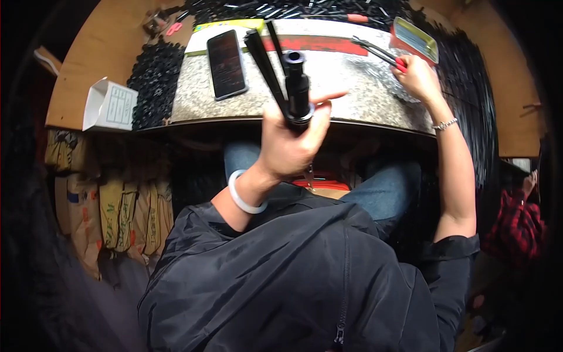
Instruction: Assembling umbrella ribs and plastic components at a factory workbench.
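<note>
My left hand (pixel 291 141) is raised in front of the table's near edge, closed around a stepped black tube (pixel 296 82) that stands upright with its hollow end up. Beside the tube, two thin black strips (pixel 264 67) stick up from the same grip. On the right, over the table, my right hand (pixel 418 78) grips red-handled pliers (pixel 381 54). Their dark, long jaws point to the far left, slightly apart, with nothing visible between them. A clear plastic bag (pixel 404 91) lies under that hand.
On the speckled tabletop (pixel 193 105) lie a phone (pixel 227 64) and a red strip (pixel 316 44). A tray (pixel 415 40) stands at the far right. Black rings (pixel 153 82) pile up left, long black rods (pixel 469 88) right, beside a white box (pixel 111 105). Another person's plaid sleeve (pixel 519 226) shows at far right.
</note>
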Tool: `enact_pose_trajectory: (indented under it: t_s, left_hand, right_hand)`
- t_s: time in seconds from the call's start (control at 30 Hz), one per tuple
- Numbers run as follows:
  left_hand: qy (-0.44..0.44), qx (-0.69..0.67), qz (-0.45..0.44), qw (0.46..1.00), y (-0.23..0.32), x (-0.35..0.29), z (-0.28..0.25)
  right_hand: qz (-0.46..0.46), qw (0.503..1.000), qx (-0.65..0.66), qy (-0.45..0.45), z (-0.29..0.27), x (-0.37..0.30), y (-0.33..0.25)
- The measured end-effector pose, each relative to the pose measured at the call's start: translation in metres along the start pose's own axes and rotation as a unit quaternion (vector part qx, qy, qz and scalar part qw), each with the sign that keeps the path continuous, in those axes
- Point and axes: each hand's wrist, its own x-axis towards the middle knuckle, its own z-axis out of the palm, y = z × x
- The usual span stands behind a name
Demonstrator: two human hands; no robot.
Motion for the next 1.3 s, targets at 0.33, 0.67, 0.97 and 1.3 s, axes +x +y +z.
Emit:
enact_pose_trajectory:
  t_s: [0.33,0.67,0.97,1.3]
  left_hand:
    - [-0.011,-0.018,0.018,1.000,0.002,0.004,0.002]
    - [0.018,-0.044,0.013,0.999,0.000,-0.003,0.022]
    - [0.024,-0.016,0.061,0.998,0.001,-0.010,0.017]
    - [-0.070,-0.083,0.027,0.994,0.004,-0.012,0.009]
  right_hand:
    - [-0.034,0.989,0.030,0.137,-0.010,-0.018,0.006]
    - [-0.406,0.804,0.286,0.327,-0.020,-0.114,-0.092]
    - [-0.391,0.786,0.334,0.344,-0.006,-0.120,-0.096]
    - [-0.428,0.759,0.365,0.327,-0.011,-0.137,-0.123]
